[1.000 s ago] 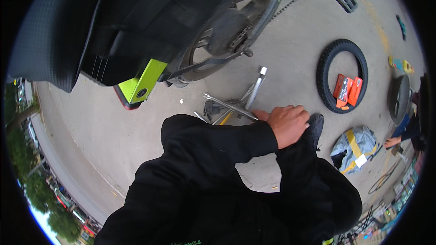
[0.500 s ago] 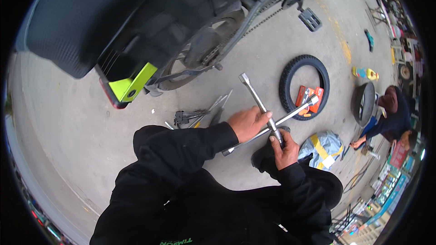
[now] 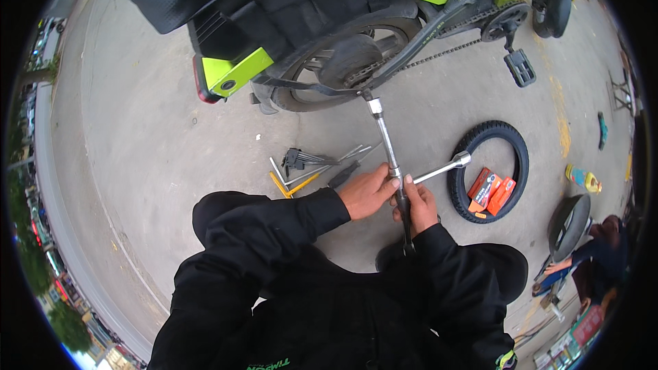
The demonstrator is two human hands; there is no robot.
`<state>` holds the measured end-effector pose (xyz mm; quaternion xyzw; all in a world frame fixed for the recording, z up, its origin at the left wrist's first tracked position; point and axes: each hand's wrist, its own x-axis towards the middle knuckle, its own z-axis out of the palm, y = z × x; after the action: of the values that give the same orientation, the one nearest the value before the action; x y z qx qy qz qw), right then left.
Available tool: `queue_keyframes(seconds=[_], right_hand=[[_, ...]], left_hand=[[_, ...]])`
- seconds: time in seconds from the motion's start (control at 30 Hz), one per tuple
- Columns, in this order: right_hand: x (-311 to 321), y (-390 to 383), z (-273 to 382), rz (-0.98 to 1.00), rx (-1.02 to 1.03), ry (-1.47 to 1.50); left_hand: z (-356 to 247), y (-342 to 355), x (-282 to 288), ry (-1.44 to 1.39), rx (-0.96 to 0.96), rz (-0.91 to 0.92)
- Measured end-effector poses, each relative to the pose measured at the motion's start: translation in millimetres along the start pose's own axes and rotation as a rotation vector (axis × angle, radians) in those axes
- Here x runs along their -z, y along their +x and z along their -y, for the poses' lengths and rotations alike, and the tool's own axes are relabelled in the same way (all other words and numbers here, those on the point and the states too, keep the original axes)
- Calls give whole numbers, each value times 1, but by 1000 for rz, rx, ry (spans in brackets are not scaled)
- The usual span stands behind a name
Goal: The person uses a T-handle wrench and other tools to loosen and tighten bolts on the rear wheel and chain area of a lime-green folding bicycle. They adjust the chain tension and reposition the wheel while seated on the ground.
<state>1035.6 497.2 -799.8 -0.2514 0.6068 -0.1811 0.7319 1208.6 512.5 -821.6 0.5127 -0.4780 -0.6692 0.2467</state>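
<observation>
Steel cross wrench (image 3: pixel 384 133): likely fairly heavy, rigid, smooth enough to slip; best held near the crossing. Left hand (image 3: pixel 367 192) closed on it there from the left, right hand (image 3: pixel 421 206) curled round the near arm (image 3: pixel 406 225) from the right; far socket (image 3: pixel 375 105) reaches beyond both toward the rear wheel (image 3: pixel 349 60), contact unclear.

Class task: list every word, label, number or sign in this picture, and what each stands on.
Black jacket: green lettering on its front, left unquoted.
Orange boxes inside the tyre: printing too small to read reliably.
Bike frame bar: faint marking, too small to read.
Yellow container: label too small to read.
Red panel, lower right: blurred.
Cross wrench: no readable text.
</observation>
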Motion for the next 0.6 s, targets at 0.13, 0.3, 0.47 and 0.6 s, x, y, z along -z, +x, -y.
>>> queue_keyframes(seconds=[0.13,0.3,0.47,0.6], right_hand=[[4,-5,-5,-17,-2,5],[7,-4,-3,-94,1,-33],[3,5,6,-103,20,-76],[0,12,10,-101,30,-77]], left_hand=[[3,3,-9,-98,77,43],[0,7,-14,-194,167,80],[-1,12,-12,-218,124,-14],[0,12,-8,-159,123,-48]])
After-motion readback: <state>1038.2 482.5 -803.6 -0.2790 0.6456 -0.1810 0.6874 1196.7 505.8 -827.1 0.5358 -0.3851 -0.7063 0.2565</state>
